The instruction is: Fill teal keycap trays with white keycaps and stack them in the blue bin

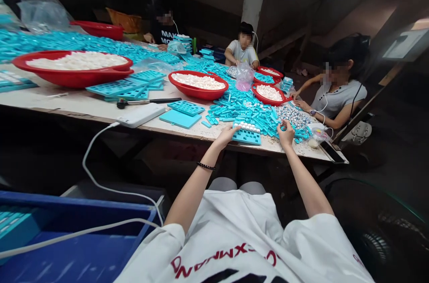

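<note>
A blue tray with rows of square slots (pixel 247 138) lies at the table's near edge, its upper rows filled with small white pieces. My left hand (pixel 226 135) is closed on the tray's left end, thumb on top. To the right of the tray, my right hand (pixel 286 134) is raised with thumb and forefinger pinched together; anything between them is too small to make out. Just beyond both hands spreads a heap of blue strips (pixel 250 111). Small white-and-blue pieces (pixel 295 117) are piled at the heap's right side.
Red bowls of white pieces (pixel 198 88) stand beyond the heap and at left. A white power bank (pixel 140 115) with a cable, a black-handled tool (pixel 149 101) and a phone (pixel 331 151) lie near the edge. Three people sit around the table. A blue crate (pixel 83 247) is at lower left.
</note>
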Available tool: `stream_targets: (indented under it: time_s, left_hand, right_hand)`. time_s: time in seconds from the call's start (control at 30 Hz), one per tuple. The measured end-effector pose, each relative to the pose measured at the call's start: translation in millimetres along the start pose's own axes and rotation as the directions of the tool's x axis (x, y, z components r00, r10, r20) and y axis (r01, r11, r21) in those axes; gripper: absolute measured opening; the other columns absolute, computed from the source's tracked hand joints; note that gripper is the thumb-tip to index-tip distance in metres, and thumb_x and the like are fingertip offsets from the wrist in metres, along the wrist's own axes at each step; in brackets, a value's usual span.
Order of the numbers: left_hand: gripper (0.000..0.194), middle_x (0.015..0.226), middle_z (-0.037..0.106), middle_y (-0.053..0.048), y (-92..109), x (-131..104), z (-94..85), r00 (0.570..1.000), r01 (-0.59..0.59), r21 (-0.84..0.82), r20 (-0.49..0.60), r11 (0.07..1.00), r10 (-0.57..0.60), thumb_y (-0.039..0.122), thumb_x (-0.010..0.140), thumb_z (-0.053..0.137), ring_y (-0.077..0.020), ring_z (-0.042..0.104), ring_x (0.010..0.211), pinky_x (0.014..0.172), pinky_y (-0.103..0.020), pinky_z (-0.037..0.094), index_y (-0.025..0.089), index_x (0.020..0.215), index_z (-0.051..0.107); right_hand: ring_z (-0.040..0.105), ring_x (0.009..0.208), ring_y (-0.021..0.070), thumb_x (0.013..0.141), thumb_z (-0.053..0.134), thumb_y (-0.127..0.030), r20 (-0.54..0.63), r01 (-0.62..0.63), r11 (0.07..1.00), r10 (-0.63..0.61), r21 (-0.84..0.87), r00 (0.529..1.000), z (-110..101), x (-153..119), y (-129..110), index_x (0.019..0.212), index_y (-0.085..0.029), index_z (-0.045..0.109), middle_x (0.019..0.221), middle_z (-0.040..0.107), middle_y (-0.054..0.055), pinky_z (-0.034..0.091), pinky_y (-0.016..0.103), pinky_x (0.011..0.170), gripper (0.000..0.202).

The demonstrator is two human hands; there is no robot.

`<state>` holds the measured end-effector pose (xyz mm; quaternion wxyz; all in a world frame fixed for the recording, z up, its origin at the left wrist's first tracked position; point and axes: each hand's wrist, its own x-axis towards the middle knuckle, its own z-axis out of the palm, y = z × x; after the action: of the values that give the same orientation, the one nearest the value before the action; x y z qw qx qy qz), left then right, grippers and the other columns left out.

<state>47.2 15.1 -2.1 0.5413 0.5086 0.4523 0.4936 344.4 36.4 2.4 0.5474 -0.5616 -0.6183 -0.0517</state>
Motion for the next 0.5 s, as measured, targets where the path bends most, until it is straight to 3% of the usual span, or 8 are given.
stream_targets:
  time_s: [0.17, 0.3, 0.5]
  left_hand:
    - [0.034, 0.124, 0.065, -0.010, -2.7, 3.9, -0.7, 0.997, 0.044, -0.013, 0.062, 0.999, -0.043, 0.038, 0.098, 0.063, -0.0234, 0.067, 0.105, 0.089, -0.044, 0.058, 0.016, 0.124, 0.062]
    - [0.034, 0.125, 0.065, -0.010, -8.2, 7.1, -2.3, 0.997, 0.004, -0.020, 0.078, 1.000, -0.002, 0.036, 0.097, 0.064, -0.0237, 0.066, 0.107, 0.091, -0.045, 0.058, 0.016, 0.124, 0.062]
    - [0.034, 0.119, 0.071, -0.010, -8.5, 3.5, -4.3, 0.991, -0.099, -0.086, 0.079, 0.991, 0.106, 0.039, 0.088, 0.074, -0.0269, 0.064, 0.115, 0.100, -0.043, 0.051, 0.016, 0.113, 0.068]
  right_hand:
    - [0.071, 0.082, 0.0229, 0.089, 0.060, -0.046, 0.065, -0.009, 0.975, -0.006, 0.221, 0.998, 35.0, -24.2, -54.6, 0.099, -0.020, 0.069, 0.095, 0.074, 0.009, 0.058, 0.036, 0.079, 0.029]
    - [0.072, 0.073, 0.0200, 0.088, 0.064, -0.050, 0.140, -0.075, 0.928, 0.025, 0.365, 0.990, 72.1, -42.1, -95.0, 0.098, -0.021, 0.072, 0.094, 0.075, 0.007, 0.059, 0.030, 0.066, 0.032]
    - [0.063, 0.062, 0.0152, 0.088, 0.063, -0.055, 0.106, -0.183, 0.880, 0.151, 0.439, 0.983, 84.4, -45.1, -100.1, 0.099, -0.017, 0.072, 0.094, 0.072, 0.008, 0.055, 0.029, 0.059, 0.040]
